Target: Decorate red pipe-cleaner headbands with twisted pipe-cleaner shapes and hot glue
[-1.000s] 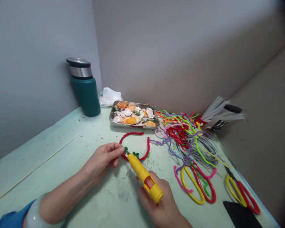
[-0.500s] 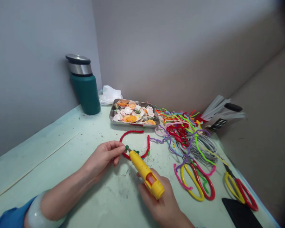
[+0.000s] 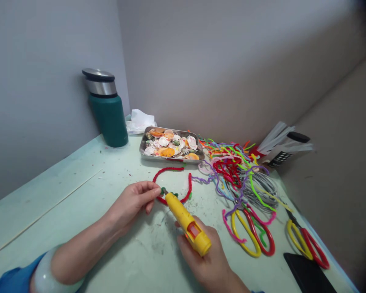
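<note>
My right hand is wrapped round a yellow glue gun, its dark tip pointing up and left. The tip meets a small dark green piece pinched between the thumb and forefinger of my left hand. Around and behind that spot a red fuzzy pipe cleaner lies bent in an open loop on the table. More green bits show beside the gun's nozzle, partly hidden by it.
Behind the loop stands a metal tray of shells. A green bottle is at the back left. Pipe cleaners, grey wire, scissors and a black flat object lie right. A thin stick lies left.
The view has shifted very slightly. Both hands, the glue gun and the green piece hold the same positions relative to each other.
</note>
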`<state>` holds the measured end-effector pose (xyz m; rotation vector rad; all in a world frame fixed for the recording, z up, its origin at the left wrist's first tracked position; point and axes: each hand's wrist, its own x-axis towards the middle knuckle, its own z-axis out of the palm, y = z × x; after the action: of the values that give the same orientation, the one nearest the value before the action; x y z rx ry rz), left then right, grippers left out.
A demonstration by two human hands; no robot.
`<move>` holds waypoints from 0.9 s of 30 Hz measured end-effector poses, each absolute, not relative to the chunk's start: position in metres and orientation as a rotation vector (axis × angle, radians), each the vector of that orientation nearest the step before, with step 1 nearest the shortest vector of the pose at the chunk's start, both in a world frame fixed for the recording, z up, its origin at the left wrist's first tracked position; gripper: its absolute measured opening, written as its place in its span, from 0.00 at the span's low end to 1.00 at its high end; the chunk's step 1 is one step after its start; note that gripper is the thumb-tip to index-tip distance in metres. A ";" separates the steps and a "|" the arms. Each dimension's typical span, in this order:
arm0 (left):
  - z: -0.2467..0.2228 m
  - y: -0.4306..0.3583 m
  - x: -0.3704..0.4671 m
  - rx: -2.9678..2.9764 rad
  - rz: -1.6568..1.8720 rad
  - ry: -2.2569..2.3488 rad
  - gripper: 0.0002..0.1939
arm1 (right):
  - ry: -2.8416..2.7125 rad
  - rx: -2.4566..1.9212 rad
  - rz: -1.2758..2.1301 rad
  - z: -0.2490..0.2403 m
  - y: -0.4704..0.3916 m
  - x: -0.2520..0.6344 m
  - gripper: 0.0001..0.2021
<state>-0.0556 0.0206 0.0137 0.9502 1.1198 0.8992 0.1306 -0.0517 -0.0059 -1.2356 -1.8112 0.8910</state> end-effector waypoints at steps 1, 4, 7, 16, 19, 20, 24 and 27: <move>0.014 0.021 -0.056 0.957 0.900 1.120 0.13 | -1.810 -1.236 0.889 -0.006 -0.052 0.131 0.03; 0.015 0.021 -0.056 0.966 0.904 1.120 0.13 | -1.814 -1.245 0.895 -0.007 -0.053 0.131 0.02; 0.014 0.021 -0.057 0.953 0.906 1.119 0.12 | -1.819 -1.257 0.901 -0.009 -0.052 0.132 0.03; 0.013 0.021 -0.056 0.926 0.901 1.113 0.11 | -1.829 -1.249 0.848 -0.007 -0.054 0.131 0.02; 0.013 0.020 -0.057 0.914 0.899 1.122 0.11 | -1.835 -1.243 0.858 -0.007 -0.053 0.131 0.02; 0.013 0.020 -0.057 0.912 0.898 1.121 0.11 | -1.840 -1.236 0.864 -0.008 -0.053 0.131 0.02; 0.012 0.022 -0.057 0.928 0.895 1.106 0.12 | -1.822 -1.234 0.883 -0.010 -0.052 0.131 0.02; 0.012 0.023 -0.056 0.935 0.888 1.109 0.11 | -1.813 -1.230 0.857 -0.010 -0.052 0.130 0.03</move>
<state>-0.0563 0.0227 0.0119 0.9353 1.1091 0.8884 0.1304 -0.0520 -0.0096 -1.2296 -1.8128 0.8572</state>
